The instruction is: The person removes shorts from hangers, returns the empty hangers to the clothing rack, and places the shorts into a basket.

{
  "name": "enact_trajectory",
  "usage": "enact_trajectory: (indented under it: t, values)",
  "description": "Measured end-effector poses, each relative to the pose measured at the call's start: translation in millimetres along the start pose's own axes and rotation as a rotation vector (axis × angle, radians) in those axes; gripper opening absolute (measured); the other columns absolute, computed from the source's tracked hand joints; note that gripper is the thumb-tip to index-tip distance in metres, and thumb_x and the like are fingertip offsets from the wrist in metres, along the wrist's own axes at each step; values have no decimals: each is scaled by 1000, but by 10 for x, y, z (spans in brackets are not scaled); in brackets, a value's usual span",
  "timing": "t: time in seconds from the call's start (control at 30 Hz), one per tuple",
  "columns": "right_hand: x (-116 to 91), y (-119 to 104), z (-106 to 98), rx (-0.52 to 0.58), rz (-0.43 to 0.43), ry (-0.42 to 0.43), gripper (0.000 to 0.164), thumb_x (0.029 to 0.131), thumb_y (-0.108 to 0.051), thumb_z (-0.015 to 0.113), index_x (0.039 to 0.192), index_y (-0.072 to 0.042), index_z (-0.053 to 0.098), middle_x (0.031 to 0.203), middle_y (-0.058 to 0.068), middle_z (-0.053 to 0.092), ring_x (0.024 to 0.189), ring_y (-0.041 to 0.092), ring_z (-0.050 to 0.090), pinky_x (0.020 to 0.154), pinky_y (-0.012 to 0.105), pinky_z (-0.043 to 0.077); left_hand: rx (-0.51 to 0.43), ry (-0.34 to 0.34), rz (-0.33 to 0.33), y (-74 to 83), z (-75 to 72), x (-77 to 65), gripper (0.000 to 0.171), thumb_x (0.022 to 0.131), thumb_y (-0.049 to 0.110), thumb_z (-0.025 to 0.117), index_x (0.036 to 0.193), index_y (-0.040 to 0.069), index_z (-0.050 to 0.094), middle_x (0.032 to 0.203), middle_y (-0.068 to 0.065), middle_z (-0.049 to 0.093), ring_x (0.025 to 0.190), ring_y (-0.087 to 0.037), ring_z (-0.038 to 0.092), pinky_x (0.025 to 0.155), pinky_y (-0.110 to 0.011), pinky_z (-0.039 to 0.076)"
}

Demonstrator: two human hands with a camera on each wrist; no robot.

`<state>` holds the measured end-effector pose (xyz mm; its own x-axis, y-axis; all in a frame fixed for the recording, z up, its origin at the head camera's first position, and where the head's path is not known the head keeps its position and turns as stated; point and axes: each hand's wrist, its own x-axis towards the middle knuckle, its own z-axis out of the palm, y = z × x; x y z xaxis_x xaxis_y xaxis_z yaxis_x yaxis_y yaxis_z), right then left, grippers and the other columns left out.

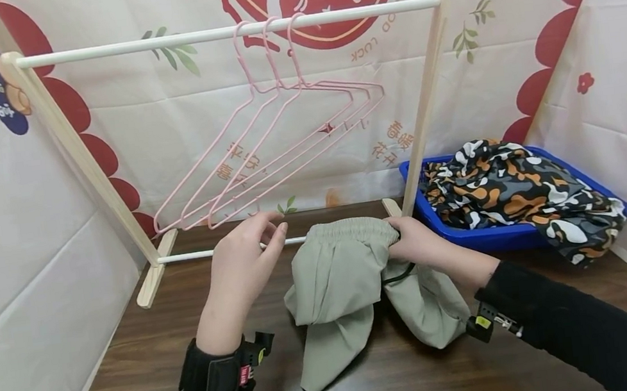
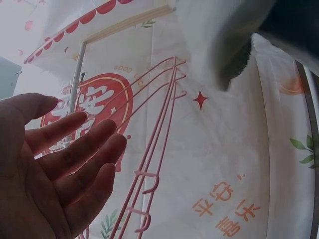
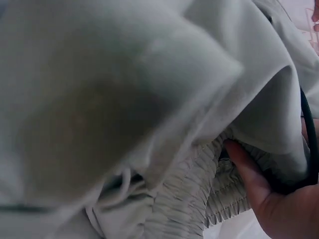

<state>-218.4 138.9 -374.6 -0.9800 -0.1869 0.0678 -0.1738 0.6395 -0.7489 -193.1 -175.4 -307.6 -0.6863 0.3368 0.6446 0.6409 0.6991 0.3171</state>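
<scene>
Grey-green trousers [image 1: 339, 270] with a gathered elastic waistband hang in a bunch over the brown tabletop. My right hand [image 1: 419, 243] grips them at the right side of the waistband. In the right wrist view the thumb presses into the gathered waistband [image 3: 184, 199], while the other fingers are mostly hidden by the cloth. To the left of the trousers, my left hand [image 1: 244, 252] is raised and holds nothing. Its fingers spread loosely in the left wrist view, beside the pink hangers [image 2: 159, 119]. Those bare hangers hang close together from the white rod [image 1: 128, 47].
A wooden-sided rack [image 1: 77, 158] stands at the back, with a low white crossbar [image 1: 187, 257] near the tabletop. At the right, a blue basket [image 1: 487, 240] holds camouflage-patterned clothing [image 1: 510, 186] that spills over its front rim. Printed cloth walls surround the brown tabletop [image 1: 153, 368].
</scene>
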Motion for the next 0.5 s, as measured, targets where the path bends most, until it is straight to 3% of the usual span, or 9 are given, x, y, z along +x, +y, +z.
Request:
enact_trajectory:
  t: [0.3,0.5]
  values:
    - [-136,-80,-136,254,86,31,53,86,-3,68,136,-2,52,135,17,53,124,29,48,95,39,43,-24,-15,18,47,74,70,20,98,27,58,109,14,68,84,3,68,78,-15,66,57,-33,48]
    - [-225,-107,-230,404,91,63,54,87,-2,64,138,1,47,141,18,45,126,28,43,92,31,44,-34,-17,29,72,121,107,19,98,26,58,109,14,68,83,4,67,75,-14,63,57,-32,47]
